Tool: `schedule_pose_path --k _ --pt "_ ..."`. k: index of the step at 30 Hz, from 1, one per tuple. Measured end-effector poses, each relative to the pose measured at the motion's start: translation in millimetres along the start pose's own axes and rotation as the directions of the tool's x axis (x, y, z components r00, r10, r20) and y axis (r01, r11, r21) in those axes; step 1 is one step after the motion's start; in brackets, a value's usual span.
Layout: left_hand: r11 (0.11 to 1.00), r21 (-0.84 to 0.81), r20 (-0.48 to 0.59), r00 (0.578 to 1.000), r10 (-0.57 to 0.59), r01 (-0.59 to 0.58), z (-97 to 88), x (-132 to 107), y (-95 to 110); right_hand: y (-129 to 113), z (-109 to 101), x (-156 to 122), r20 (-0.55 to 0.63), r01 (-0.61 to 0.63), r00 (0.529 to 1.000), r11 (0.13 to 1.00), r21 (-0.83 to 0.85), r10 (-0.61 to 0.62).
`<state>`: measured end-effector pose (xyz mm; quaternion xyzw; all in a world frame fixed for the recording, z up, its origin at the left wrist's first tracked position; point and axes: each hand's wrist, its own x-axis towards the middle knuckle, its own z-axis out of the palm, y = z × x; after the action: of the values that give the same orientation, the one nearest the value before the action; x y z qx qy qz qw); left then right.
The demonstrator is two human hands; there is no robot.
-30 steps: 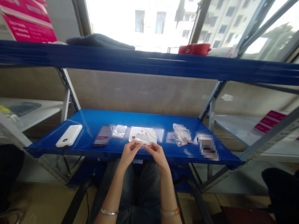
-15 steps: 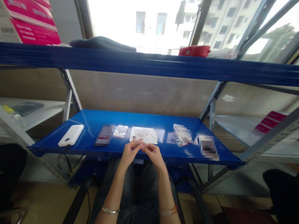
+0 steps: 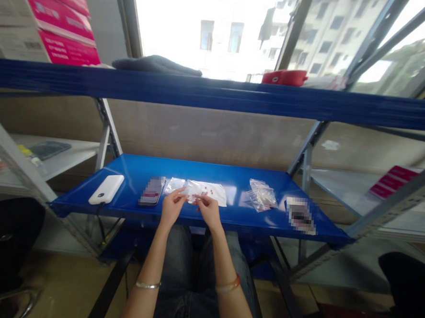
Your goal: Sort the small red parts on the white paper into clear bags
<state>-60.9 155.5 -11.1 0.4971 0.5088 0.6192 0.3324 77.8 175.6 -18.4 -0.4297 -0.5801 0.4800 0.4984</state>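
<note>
A white sheet lies on the blue table, with several small dark red pieces scattered over it. My left hand is at the sheet's left corner, in front of a clear plastic bag, thumb and fingers pinched together. Over the sheet's near edge, my right hand is pinched too, its fingertips close to the red pieces. A small gap separates the two hands. Whatever sits between either set of fingertips is too small to make out.
A white power bank with a cable and a phone lie to the left. Clear zip bags and a blurred-out item lie to the right. Overhead runs a blue shelf beam.
My hands have parted: they were together at the fingertips and now stand apart, the left further left. More of the red pieces show on the sheet. The view has shifted slightly.
</note>
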Motion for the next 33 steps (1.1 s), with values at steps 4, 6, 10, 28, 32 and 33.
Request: schedule_pose_path --k 4,6,10,28,32,33 --pt "0.973 0.212 -0.137 0.983 0.123 -0.092 -20.1 36 1 -15 35 32 -0.020 0.086 0.995 0.936 -0.341 -0.099" --pt "0.907 0.417 -0.149 0.980 0.129 -0.056 -28.7 51 -1 -21 49 41 0.015 0.131 0.988 0.800 -0.585 -0.151" --pt "0.711 0.704 -0.083 0.993 0.078 0.003 -38.1 64 -7 -23 68 43 0.210 0.258 0.966 0.484 -0.836 -0.151" --pt "0.429 0.884 0.150 0.982 0.117 -0.186 -32.1 21 -28 -6 76 38 0.454 0.431 0.890 0.382 -0.817 -0.033" --pt "0.450 0.875 0.136 0.983 0.124 -0.178 -33.7 17 -37 -3 76 39 0.460 0.434 0.887 0.399 -0.808 -0.033" --pt "0.452 0.874 0.134 0.982 0.131 -0.179 -34.0 17 -39 -3 76 40 0.460 0.432 0.888 0.403 -0.807 -0.031"
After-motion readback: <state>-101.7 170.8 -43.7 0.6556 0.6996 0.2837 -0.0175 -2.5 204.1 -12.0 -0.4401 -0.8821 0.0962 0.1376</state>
